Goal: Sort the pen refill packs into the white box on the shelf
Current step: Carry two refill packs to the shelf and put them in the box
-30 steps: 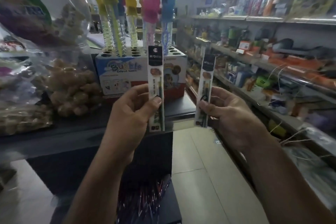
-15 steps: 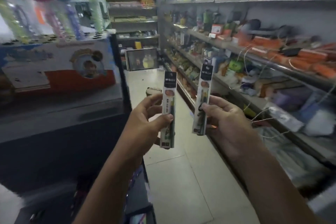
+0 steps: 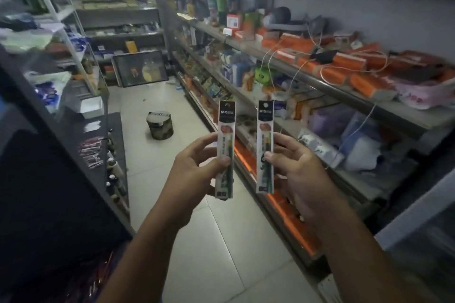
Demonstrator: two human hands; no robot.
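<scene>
The left hand (image 3: 194,174) pinches one pen refill pack (image 3: 225,150) upright; the right hand (image 3: 299,174) grips a second refill pack (image 3: 264,147) just beside it, apart. Both hang over the tiled aisle floor (image 3: 209,241). A round stool (image 3: 160,125) stands ahead on the floor. Crowded shelves (image 3: 320,86) run along the right, their front edge near the right hand.
</scene>
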